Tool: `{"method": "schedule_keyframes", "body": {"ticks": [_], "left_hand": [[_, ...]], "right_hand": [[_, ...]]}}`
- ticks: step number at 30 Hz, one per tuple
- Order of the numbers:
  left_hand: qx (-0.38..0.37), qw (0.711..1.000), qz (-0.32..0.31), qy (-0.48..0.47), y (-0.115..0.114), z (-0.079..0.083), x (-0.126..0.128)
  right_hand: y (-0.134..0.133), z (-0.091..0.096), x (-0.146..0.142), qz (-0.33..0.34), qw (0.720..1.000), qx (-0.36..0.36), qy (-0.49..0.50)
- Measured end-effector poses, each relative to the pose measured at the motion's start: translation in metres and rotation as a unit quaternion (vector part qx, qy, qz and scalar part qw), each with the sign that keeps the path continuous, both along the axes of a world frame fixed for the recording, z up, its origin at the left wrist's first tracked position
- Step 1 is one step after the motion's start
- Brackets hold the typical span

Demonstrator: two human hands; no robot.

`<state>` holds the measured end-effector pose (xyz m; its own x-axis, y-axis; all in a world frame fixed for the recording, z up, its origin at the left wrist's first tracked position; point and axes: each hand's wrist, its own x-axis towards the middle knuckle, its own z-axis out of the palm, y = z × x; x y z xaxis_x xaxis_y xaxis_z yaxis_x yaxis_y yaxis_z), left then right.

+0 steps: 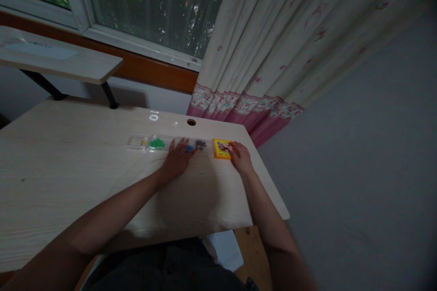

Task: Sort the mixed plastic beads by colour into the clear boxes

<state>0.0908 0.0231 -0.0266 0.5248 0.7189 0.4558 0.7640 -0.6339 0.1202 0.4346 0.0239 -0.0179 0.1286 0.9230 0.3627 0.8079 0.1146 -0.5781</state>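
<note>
A row of clear plastic compartments (164,150) lies along the far part of the table. It holds small green pieces (157,143), blue pieces (189,148) and dark grey pieces (200,144); the left end has something pale and yellowish. My left hand (176,159) rests with spread fingers over the row, partly covering the blue pieces, its thumb by the dark ones. Right of the row lies a flat yellow box (221,149) with a printed picture on top. My right hand (241,158) grips its right edge, the fingers over the picture.
The pale wooden table (102,168) has a round cable hole (191,122) behind the compartments. A raised shelf (68,61) on black legs stands at back left. A floral curtain (259,54) hangs at the right rear corner. Near my lap is a wooden stool (254,254) with something white on it.
</note>
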Motion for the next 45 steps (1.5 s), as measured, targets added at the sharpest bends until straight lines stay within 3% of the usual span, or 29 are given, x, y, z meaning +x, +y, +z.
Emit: {"method": "schedule_keyframes", "body": {"ticks": [4, 13, 15, 20, 26, 33, 36, 41, 45], "left_hand": [[0.004, 1.0, 0.003, 0.006, 0.0, 0.0, 0.0], [-0.007, 1.0, 0.0, 0.005, -0.001, 0.002, -0.001], [-0.01, 1.0, 0.0, 0.004, -0.001, 0.003, -0.001], [-0.007, 1.0, 0.001, 0.002, 0.0, 0.003, -0.004], [-0.002, 1.0, 0.013, -0.022, 0.0, 0.003, -0.006], [-0.007, 0.999, 0.012, -0.038, -0.001, 0.005, -0.006], [0.003, 0.999, 0.01, -0.049, -0.001, 0.005, -0.006], [0.008, 0.999, 0.017, -0.048, -0.002, 0.009, -0.005], [0.002, 0.999, 0.013, -0.039, 0.001, 0.02, -0.008]], "right_hand": [[-0.005, -0.004, -0.026, -0.05, 0.987, -0.031, -0.152], [0.001, 0.011, -0.041, -0.079, 0.97, -0.066, -0.22], [0.003, 0.019, -0.05, -0.046, 0.969, -0.055, -0.236], [0.015, 0.035, -0.083, 0.156, 0.948, -0.07, -0.269], [0.034, 0.045, -0.102, 0.182, 0.938, -0.106, -0.274], [0.04, 0.075, -0.07, 0.152, 0.961, -0.053, -0.225], [0.041, 0.084, -0.044, 0.13, 0.966, -0.087, -0.204], [0.037, 0.078, -0.015, 0.141, 0.967, -0.161, -0.136], [0.033, 0.073, -0.011, 0.131, 0.971, -0.161, -0.115]]}}
